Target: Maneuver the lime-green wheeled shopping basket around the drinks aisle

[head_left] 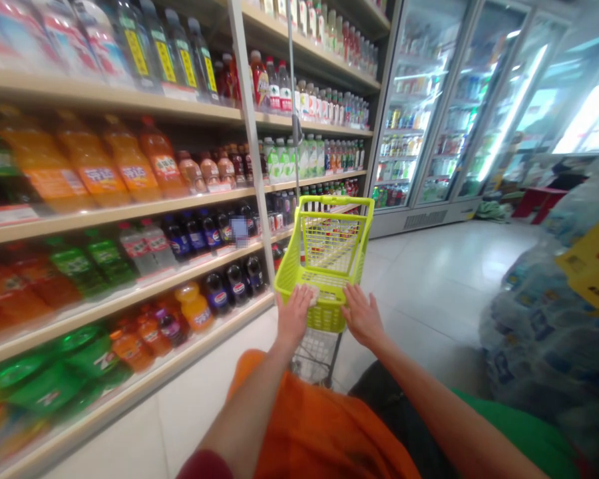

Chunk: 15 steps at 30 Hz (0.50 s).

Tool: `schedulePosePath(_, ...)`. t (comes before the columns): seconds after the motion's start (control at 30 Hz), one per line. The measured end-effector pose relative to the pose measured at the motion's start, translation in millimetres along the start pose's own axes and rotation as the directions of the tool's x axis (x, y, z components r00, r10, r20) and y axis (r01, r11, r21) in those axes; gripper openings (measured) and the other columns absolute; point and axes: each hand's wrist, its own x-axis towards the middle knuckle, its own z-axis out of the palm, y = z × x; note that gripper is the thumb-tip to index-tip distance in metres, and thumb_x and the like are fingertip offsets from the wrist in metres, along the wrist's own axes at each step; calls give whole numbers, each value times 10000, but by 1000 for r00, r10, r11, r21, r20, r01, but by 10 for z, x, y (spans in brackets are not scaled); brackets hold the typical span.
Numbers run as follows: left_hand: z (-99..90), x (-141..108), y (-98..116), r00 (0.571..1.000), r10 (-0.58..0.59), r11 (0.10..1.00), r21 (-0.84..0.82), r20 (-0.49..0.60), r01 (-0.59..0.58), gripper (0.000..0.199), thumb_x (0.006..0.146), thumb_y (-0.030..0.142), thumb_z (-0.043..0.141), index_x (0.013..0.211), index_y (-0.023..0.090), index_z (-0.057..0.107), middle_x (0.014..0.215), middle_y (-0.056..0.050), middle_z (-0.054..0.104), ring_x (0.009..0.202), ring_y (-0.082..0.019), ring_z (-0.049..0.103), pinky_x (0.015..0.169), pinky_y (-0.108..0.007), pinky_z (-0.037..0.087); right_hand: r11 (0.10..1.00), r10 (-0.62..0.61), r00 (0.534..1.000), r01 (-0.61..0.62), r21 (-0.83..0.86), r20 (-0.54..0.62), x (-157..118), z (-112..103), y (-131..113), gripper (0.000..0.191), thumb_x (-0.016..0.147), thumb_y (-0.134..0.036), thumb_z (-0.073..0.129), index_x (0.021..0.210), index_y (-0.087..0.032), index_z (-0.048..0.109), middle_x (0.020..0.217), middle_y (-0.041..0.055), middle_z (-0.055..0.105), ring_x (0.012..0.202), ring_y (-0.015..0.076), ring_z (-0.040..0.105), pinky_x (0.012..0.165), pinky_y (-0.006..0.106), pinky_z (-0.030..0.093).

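A lime-green plastic shopping cart (335, 319) stands right in front of me, on a grey wheeled frame. My left hand (294, 314) is at the near left rim of its basket, fingers bent over a small pale crumpled piece that looks like a cloth (314, 293). Against the near right corner of the basket rests my right hand (362, 315), its fingers apart and thumb raised, with nothing seen in it. The cart's handle bar (337, 199) is at the far side. No goods can be made out in the basket.
Wooden shelves (199, 196) of bottled drinks run along the left, with a white upright post (252, 133) near the cart. Glass-door fridges (429, 120) stand behind. Plastic-wrapped packs (544, 319) are piled on the right. Pale tiled floor (429, 273) lies between.
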Motion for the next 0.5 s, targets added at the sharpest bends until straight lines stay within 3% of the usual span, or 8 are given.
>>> schedulePosePath(0.07, -20, -1, -69, 1000, -20, 1000, 6, 3, 20, 465, 871, 127, 317, 1298, 271, 431, 1381, -67, 413, 1297, -231, 353, 1050, -635, 113, 1000, -12, 1000, 12, 9, -1, 2, -12, 28, 466, 904, -304, 297, 1343, -171, 383, 1440, 76, 317, 1337, 241, 249, 1053, 511, 192)
schedulePosePath(0.2, -101, -10, -311, 986, -169, 985, 41, -10, 169, 472, 867, 122, 310, 1296, 275, 435, 1384, -74, 407, 1282, -249, 374, 1037, -655, 95, 999, -17, 1000, 17, 31, -4, 10, -22, 47, 459, 905, -304, 300, 1338, -184, 392, 1430, 70, 338, 1336, 244, 250, 1054, 522, 187)
schedulePosePath(0.27, -101, -11, -291, 982, -188, 981, 42, -4, 188, 466, 870, 131, 309, 1294, 276, 437, 1387, -76, 403, 1283, -251, 372, 1034, -656, 103, 999, 2, 1000, -1, 37, -15, 5, -13, 27, 462, 903, -305, 309, 1341, -181, 386, 1434, 73, 331, 1337, 241, 249, 1055, 516, 191)
schedulePosePath(0.4, -28, -11, -32, 999, -51, 999, 6, 15, 51, 462, 872, 142, 325, 1301, 279, 427, 1384, -73, 407, 1302, -237, 344, 1046, -634, 125, 999, 31, 999, -30, 31, -16, -5, -5, -1, 466, 904, -301, 314, 1348, -170, 372, 1442, 75, 315, 1334, 235, 256, 1056, 507, 203)
schedulePosePath(0.5, -29, -13, -26, 999, 22, 1000, -11, 32, -21, 470, 871, 132, 321, 1306, 280, 419, 1382, -64, 412, 1298, -229, 352, 1054, -625, 119, 1000, 25, 1000, -25, 12, 11, 13, -28, 33, 464, 907, -292, 310, 1353, -175, 364, 1445, 64, 308, 1336, 243, 249, 1054, 533, 195)
